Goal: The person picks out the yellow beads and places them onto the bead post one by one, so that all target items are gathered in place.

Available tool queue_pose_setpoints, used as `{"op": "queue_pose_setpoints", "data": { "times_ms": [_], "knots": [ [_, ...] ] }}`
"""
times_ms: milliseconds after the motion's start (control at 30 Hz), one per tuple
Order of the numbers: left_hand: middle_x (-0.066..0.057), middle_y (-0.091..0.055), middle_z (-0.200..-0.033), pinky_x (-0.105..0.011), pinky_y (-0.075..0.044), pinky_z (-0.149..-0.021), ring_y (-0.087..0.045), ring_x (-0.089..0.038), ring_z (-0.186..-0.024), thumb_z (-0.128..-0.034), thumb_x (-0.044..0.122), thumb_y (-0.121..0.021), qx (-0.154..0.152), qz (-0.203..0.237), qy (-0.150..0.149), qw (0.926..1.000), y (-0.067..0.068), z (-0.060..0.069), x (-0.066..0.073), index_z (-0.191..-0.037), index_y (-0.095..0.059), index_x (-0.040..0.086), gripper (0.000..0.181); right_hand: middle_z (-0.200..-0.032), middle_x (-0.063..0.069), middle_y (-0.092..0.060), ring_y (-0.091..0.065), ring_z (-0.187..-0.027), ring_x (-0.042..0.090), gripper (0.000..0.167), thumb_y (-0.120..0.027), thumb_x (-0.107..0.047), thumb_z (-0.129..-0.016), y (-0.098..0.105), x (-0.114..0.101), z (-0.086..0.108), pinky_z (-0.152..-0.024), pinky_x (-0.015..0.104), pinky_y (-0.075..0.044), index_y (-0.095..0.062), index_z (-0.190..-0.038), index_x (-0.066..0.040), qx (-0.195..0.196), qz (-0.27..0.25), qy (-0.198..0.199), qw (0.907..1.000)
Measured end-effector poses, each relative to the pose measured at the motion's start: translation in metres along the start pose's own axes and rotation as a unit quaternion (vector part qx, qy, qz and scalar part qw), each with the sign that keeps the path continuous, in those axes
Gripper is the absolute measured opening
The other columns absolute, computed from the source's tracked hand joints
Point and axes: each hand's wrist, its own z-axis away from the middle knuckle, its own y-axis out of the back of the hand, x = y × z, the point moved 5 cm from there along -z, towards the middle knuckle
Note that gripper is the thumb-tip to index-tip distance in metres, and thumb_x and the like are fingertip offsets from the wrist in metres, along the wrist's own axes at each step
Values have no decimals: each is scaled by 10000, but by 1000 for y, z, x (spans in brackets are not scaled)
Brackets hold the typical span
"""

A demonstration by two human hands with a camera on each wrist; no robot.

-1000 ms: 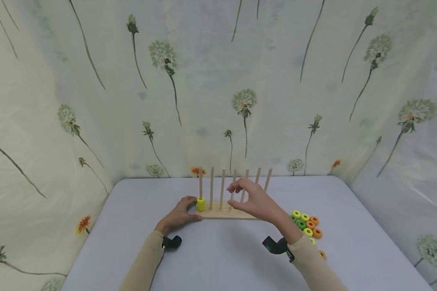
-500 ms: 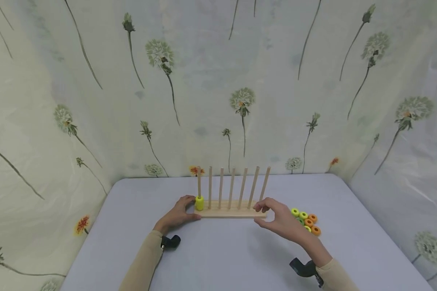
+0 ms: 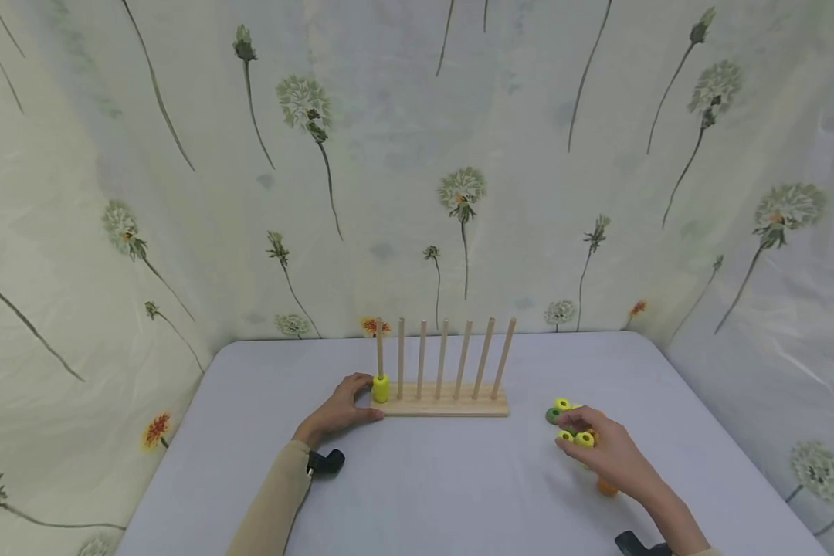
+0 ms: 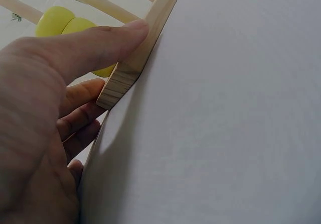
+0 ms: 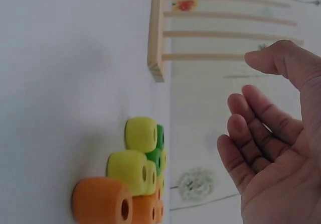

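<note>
A wooden peg rack with several upright pegs stands on the table. Yellow beads are stacked on its leftmost peg; the left wrist view shows two. My left hand grips the rack's left end, thumb along the front edge and fingers at the end and behind. Over at the right, my right hand hovers above a cluster of loose beads, thumb and fingers apart with nothing between them. Yellow, green and orange beads lie there, partly hidden by this hand in the head view.
The white tabletop runs between the rack and the loose beads. A flower-printed curtain hangs behind and along both sides. Each wrist carries a black camera mount, such as the left mount.
My right hand has moved from in front of the rack's pegs rightward and down to the loose beads. My left hand has stayed on the rack's end.
</note>
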Motion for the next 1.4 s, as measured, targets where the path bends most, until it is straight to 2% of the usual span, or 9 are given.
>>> {"op": "queue_pose_setpoints", "data": {
  "times_ms": [67, 267, 433, 567, 700, 933, 1400],
  "knots": [
    [-112, -398, -1479, -584, -221, -1151, -271, -347, -1426, -757, 402, -805, 0, 21, -29, 10000, 1, 0, 0, -1377, -508, 144, 735, -1105, 25, -654, -607, -1002, 241, 398, -730, -387, -847, 3, 10, 5, -834, 441, -516, -613, -1127, -130, -47, 41, -282, 9996],
    [-139, -397, -1473, -584, -236, -1145, -289, -363, -1411, -769, 386, -796, 27, -52, -152, 9999, 2, -2, 1, -1384, -497, 122, 733, -1075, 43, -640, -566, -963, 205, 475, -734, -423, -830, 8, 38, 13, -694, 282, -477, -597, -1160, -111, -107, 248, -947, 9951],
    [-134, -389, -1480, -578, -234, -1149, -285, -359, -1415, -764, 408, -799, 29, -63, -83, 9999, 2, -2, -1, -1394, -489, 129, 755, -1080, 62, -632, -579, -992, 218, 573, -730, -465, -816, 8, 56, 18, -756, 317, -496, -567, -1191, -62, -205, 228, -1319, 9908],
    [-135, -386, -1483, -577, -234, -1149, -282, -359, -1417, -762, 413, -800, 48, -81, -39, 9999, 2, -1, 0, -1401, -481, 122, 771, -1086, 68, -622, -573, -997, 225, 620, -731, -481, -806, 5, 66, 19, -748, 299, -502, -551, -1204, -41, -281, 105, -1559, 9873],
    [-128, -379, -1490, -572, -228, -1155, -274, -350, -1424, -759, 415, -801, 51, -66, 30, 10000, 1, 0, 0, -1404, -478, 127, 776, -1080, 73, -623, -577, -994, 232, 597, -749, -432, -800, 2, 71, 19, -701, 240, -495, -551, -1198, -33, -235, 155, -1599, 9867],
    [-104, -391, -1489, -576, -231, -1151, -277, -334, -1427, -754, 406, -807, 70, -47, 80, 9999, -1, -1, -2, -1391, -496, 147, 755, -1053, 74, -620, -576, -975, 235, 601, -776, -418, -771, -3, 79, 19, -733, 293, -502, -559, -1171, -25, -272, 198, -1642, 9859],
    [-106, -377, -1498, -569, -232, -1155, -273, -329, -1429, -764, 418, -796, 1, -89, 48, 9999, -1, -1, -2, -1408, -479, 145, 768, -1044, 65, -614, -564, -949, 216, 547, -781, -318, -771, -8, 82, 20, -732, 310, -498, -562, -1176, -23, -390, 254, -1546, 9869]
  ]
}}
